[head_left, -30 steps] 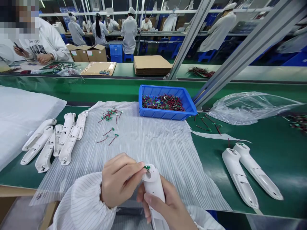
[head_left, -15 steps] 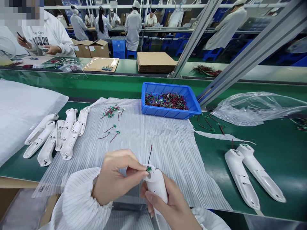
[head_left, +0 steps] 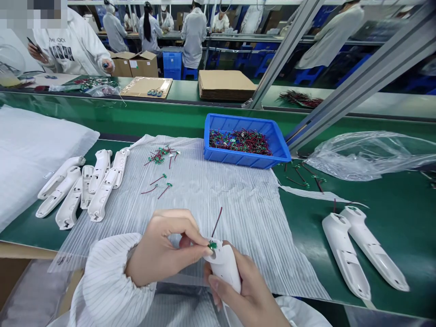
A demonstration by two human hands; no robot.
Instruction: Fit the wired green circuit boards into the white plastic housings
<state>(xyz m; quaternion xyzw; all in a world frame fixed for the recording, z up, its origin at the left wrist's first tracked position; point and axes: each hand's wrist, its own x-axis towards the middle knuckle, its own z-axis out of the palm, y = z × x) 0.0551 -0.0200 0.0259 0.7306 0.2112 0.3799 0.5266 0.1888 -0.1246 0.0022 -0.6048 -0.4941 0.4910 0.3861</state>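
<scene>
My right hand (head_left: 250, 288) is wrapped round a white plastic housing (head_left: 226, 268), its open end tilted up toward the middle of the bench. At that end, the thumb and forefinger of my left hand (head_left: 173, 247) pinch a small green circuit board (head_left: 212, 245). A dark red wire (head_left: 217, 221) sticks up from beside the board. The board sits at the housing's opening; how deep it goes is hidden by my fingertips. Beyond my hands, a few loose wired boards (head_left: 165, 190) lie on the ribbed foam sheet (head_left: 245, 195), with a small heap of them (head_left: 160, 156) behind.
A blue bin (head_left: 247, 161) holds many wired boards. Several white housings (head_left: 102, 195) lie at left, two more (head_left: 347, 254) at right. Foam wrap (head_left: 34, 150) and a clear plastic bag (head_left: 357, 156) flank the bench. A metal post (head_left: 340, 81) slants across. A co-worker (head_left: 73, 43) stands opposite.
The view has shifted slightly. My left fingers still pinch the board at the housing's end, and the wire leans more to the right. The co-worker opposite has moved a hand outward.
</scene>
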